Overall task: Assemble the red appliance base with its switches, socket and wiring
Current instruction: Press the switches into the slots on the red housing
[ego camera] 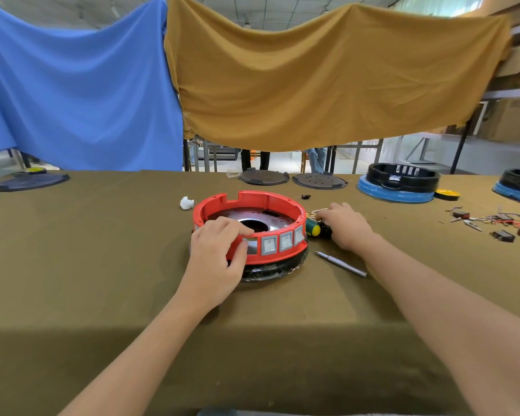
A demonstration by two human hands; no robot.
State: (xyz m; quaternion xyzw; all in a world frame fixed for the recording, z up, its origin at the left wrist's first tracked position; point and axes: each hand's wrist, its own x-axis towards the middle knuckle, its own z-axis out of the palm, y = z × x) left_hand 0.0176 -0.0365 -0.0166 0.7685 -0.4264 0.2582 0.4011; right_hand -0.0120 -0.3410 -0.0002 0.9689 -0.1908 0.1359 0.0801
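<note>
The red ring-shaped appliance base (252, 202) stands in the middle of the table on a black plastic-wrapped part. Three grey rocker switches (284, 241) sit in its front wall, with an empty slot to their left. My left hand (216, 259) grips the base's near left rim, fingers over the top edge and thumb on the outer wall. My right hand (347, 225) lies on the table right of the base, over a green-and-yellow handled screwdriver (315, 229), its fingertips at a bundle of gold-tipped wires (312, 213). Whether it holds anything is hidden.
A thin metal tool (341, 263) lies near my right wrist. Loose switches and wires (499, 225) are scattered at the right. Black bases on blue rings (400, 183) stand far right, two black discs (291, 178) at the back, a white scrap (186, 203) left of the base.
</note>
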